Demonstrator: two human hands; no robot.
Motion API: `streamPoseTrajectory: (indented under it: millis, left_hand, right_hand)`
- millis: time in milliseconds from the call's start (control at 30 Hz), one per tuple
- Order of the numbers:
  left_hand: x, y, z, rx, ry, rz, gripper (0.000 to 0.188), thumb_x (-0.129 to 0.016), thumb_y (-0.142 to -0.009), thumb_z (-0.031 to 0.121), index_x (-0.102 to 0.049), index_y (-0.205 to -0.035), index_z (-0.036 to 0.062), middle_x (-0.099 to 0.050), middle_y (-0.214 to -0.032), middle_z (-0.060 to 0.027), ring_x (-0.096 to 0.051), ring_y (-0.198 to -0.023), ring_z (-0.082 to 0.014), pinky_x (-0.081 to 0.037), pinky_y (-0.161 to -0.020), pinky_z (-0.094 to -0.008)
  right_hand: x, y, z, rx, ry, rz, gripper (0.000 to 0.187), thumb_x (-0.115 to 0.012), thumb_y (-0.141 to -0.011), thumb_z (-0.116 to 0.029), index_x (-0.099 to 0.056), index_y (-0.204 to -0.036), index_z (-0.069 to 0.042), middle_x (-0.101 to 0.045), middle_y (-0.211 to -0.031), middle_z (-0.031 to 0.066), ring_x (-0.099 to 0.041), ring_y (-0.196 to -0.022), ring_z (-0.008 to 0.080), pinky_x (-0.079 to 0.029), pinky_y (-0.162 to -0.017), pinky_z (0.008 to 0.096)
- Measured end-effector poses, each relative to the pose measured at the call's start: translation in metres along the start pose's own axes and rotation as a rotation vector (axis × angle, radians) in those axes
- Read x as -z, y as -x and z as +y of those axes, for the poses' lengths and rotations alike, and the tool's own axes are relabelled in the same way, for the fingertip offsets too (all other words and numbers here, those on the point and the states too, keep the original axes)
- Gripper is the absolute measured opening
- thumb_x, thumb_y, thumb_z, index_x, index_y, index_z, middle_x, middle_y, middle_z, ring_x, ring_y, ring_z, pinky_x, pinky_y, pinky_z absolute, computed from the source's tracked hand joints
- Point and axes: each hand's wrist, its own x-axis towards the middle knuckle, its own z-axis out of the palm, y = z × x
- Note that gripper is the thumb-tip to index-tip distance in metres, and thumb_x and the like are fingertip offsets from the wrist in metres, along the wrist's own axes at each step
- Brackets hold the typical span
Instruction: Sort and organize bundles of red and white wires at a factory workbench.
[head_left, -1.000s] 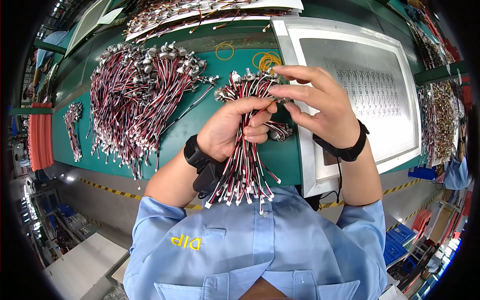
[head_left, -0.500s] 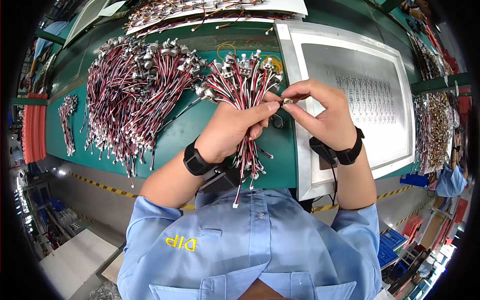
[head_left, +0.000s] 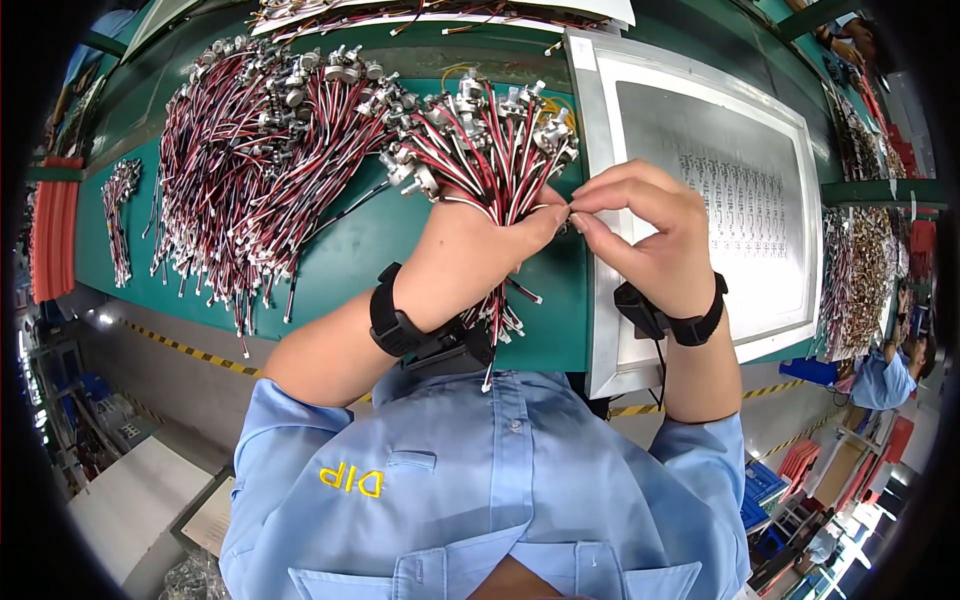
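A thick bundle of wired potentiometers (head_left: 500, 150) is gripped in my left hand (head_left: 470, 250). Their silver metal bodies fan out at the top, while red, black and white wires run down through the fist to small white connectors below. My right hand (head_left: 650, 220) pinches thumb and forefinger together right beside my left thumb tip. What lies in that pinch is too small and covered to make out; a thin wire seems to lead toward it from the bundle.
A large heap of similar wired potentiometers (head_left: 270, 170) covers the green mat (head_left: 540, 335) at left, with a smaller bunch (head_left: 120, 215) farther left. A metal-framed stencil screen (head_left: 598, 340) lies under and beyond my right hand. More wired parts rest on a white board (head_left: 590, 10) behind.
A small metal part that showed at my right fingertips is now hidden in the pinch. The bundle's heads have spread wider, and my left hand has turned its back more upward.
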Motion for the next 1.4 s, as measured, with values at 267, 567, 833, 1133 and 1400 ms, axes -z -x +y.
streamPoseTrajectory:
  millis: [267, 567, 833, 1133, 1400]
  left_hand:
    - [0.000, 0.000, 0.000, -0.028, -0.013, -0.012, 0.011, -0.062, -0.080, 0.013, -0.063, -0.085, 0.0026, -0.063, -0.071, -0.0041, -0.056, -0.062, -0.0090, -0.046, -0.058, -0.0262]
    - [-0.003, -0.001, -0.009, -0.138, -0.110, 0.029, 0.015, -0.060, -0.080, 0.014, -0.062, -0.086, 0.0011, -0.064, -0.074, -0.0088, -0.059, -0.063, -0.0140, -0.047, -0.060, -0.0284]
    - [-0.003, -0.002, -0.010, -0.140, -0.096, 0.027, 0.012, -0.061, -0.080, 0.012, -0.063, -0.088, 0.0017, -0.062, -0.072, -0.0058, -0.055, -0.060, -0.0116, -0.045, -0.056, -0.0257]
    - [-0.002, 0.003, -0.003, 0.097, 0.141, -0.019, 0.011, -0.063, -0.083, 0.012, -0.062, -0.087, 0.0021, -0.056, -0.065, 0.0012, -0.047, -0.050, -0.0050, -0.039, -0.045, -0.0222]
    - [-0.002, 0.001, 0.000, 0.162, 0.299, -0.039, 0.011, -0.064, -0.083, 0.013, -0.061, -0.085, 0.0027, -0.054, -0.064, 0.0033, -0.044, -0.048, -0.0026, -0.036, -0.042, -0.0197]
  right_hand:
    - [-0.001, 0.001, 0.003, 0.023, 0.056, 0.027, 0.015, -0.068, -0.067, 0.004, -0.065, -0.081, -0.001, -0.064, -0.083, 0.0085, -0.063, -0.072, 0.0192, -0.050, -0.064, 0.0264]
    - [-0.003, 0.002, -0.005, -0.020, 0.060, 0.004, 0.016, -0.068, -0.066, 0.004, -0.065, -0.081, -0.001, -0.066, -0.085, 0.0088, -0.064, -0.076, 0.0197, -0.049, -0.067, 0.0274]
    - [-0.008, 0.003, -0.009, 0.237, 0.508, 0.078, 0.016, -0.069, -0.065, 0.000, -0.064, -0.080, -0.004, -0.065, -0.084, 0.0061, -0.063, -0.074, 0.0226, -0.050, -0.063, 0.0304]
    - [-0.005, 0.000, 0.001, 0.086, 0.535, 0.237, 0.016, -0.066, -0.064, 0.003, -0.058, -0.076, -0.004, -0.063, -0.081, 0.0068, -0.062, -0.072, 0.0194, -0.048, -0.064, 0.0273]
    - [0.032, -0.002, 0.008, -0.067, 0.060, 0.194, 0.008, -0.057, -0.070, 0.005, -0.052, -0.070, -0.001, -0.058, -0.073, 0.0090, -0.058, -0.067, 0.0158, -0.046, -0.060, 0.0247]
